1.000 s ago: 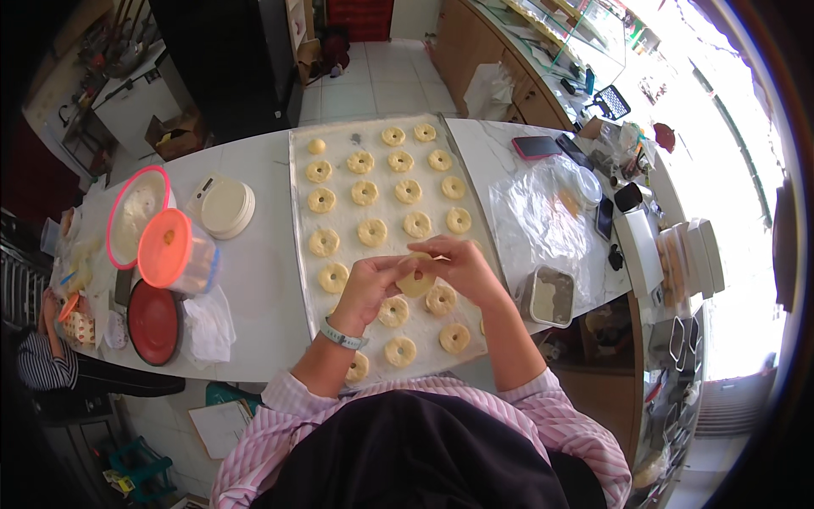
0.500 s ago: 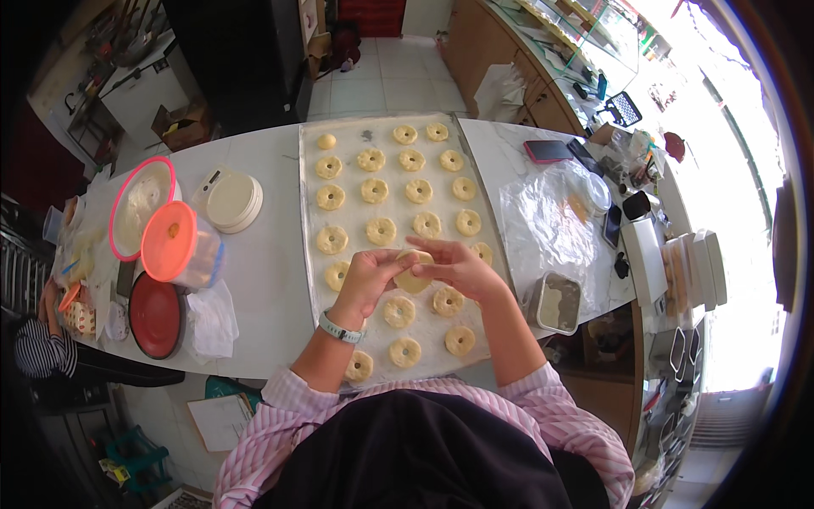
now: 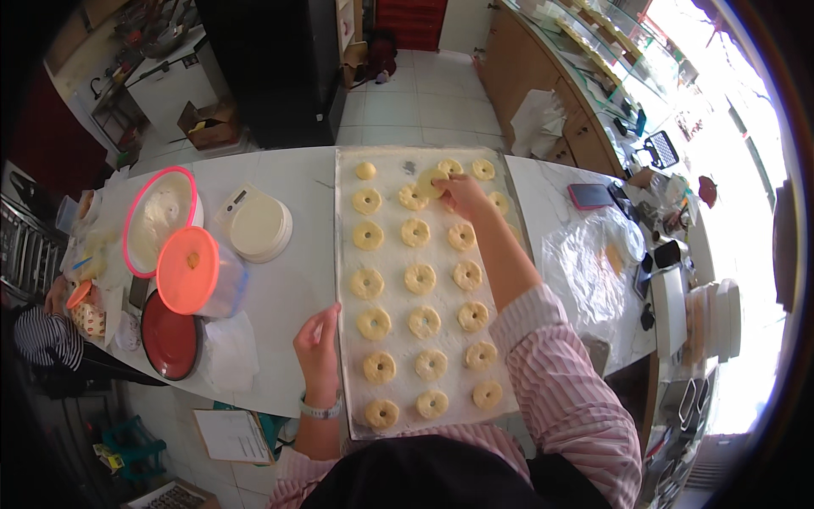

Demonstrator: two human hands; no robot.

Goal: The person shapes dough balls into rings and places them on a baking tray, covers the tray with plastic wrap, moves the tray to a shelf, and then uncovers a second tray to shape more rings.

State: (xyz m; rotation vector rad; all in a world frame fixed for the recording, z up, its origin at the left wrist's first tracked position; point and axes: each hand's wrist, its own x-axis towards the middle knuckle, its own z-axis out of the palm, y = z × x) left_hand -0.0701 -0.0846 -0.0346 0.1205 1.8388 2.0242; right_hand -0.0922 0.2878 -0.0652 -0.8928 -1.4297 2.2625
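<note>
Surface, tray, rings; the right hand is over the tray's far end.
The left hand is farther off, empty and loosely spread, beside the tray's left edge. The right grip is clamped on the held ring, which lies just left of it, round, with no long axis. The right forearm covers part of the tray's right side; whether the held ring touches its neighbours is hard to tell.

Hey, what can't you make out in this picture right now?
Head view throughout:
Tray, right side: partly hidden by the right forearm.
Held dough ring: partly covered by the right hand.
Grey container: partly hidden by the right sleeve.
Marks on the clipboard sheet: too small to read.
</note>
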